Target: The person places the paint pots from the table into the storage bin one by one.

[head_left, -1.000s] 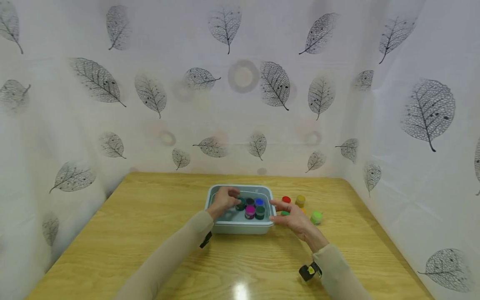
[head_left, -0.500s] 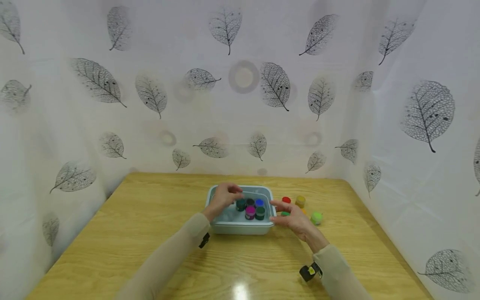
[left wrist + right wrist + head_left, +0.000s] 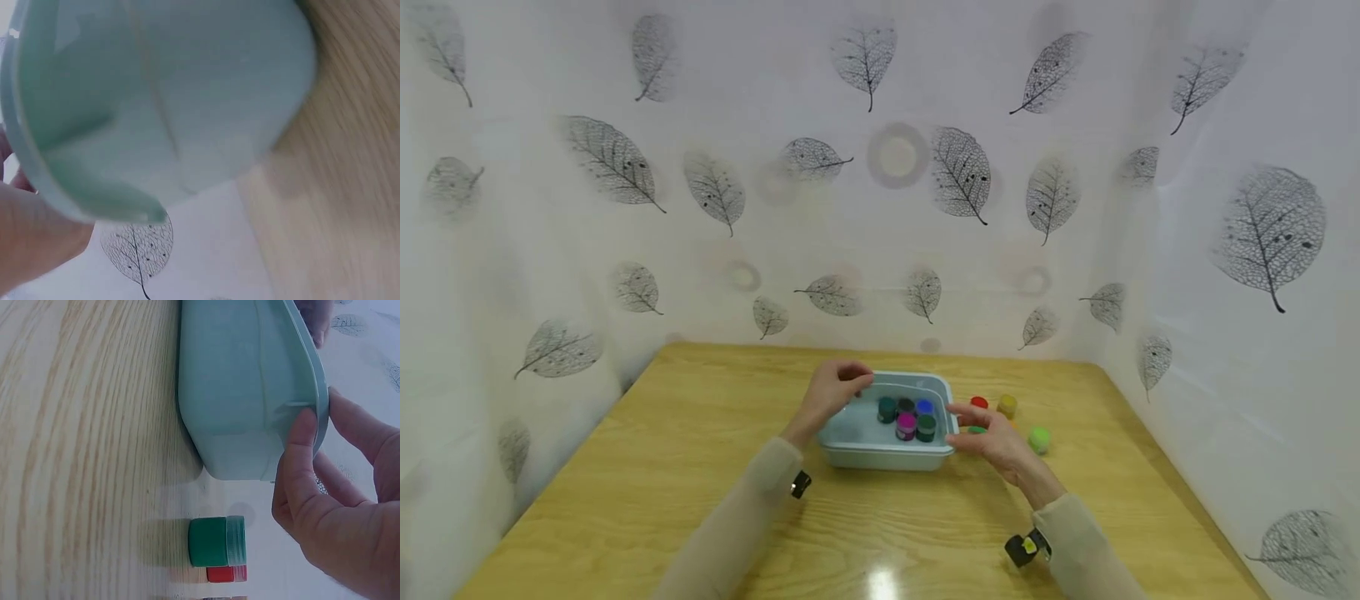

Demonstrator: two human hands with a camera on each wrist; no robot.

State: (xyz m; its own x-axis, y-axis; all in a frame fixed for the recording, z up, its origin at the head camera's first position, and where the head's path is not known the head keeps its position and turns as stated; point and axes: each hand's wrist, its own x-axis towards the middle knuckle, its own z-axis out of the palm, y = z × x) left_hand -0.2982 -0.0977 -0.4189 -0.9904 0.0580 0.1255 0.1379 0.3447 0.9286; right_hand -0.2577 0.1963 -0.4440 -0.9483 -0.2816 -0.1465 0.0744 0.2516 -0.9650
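A pale blue-green plastic tub (image 3: pixel 880 459) stands on the table with several small paint jars inside, among them a magenta one (image 3: pixel 906 427), a blue one (image 3: pixel 924 407) and a dark green one (image 3: pixel 887 409). My left hand (image 3: pixel 829 395) hovers over the tub's left rim, fingers loosely bent, apart from the jars; I see nothing in it, though its fingertips are partly hidden. In the right wrist view my right hand (image 3: pixel 340 494) pinches the rim at the tub's right end, one digit against the outer wall and another over the edge.
Right of the tub, more jars stand on the wooden table (image 3: pixel 700 500): a red one (image 3: pixel 979 402), a yellow one (image 3: pixel 1007 406), a light green one (image 3: pixel 1039 440) and a green one (image 3: pixel 209 542). A leaf-print curtain (image 3: pixel 737 100) encloses the table's back and sides.
My left hand has let go of the dark green jar in the tub, risen and moved left to the tub's left rim. The right hand has stayed at the right rim.
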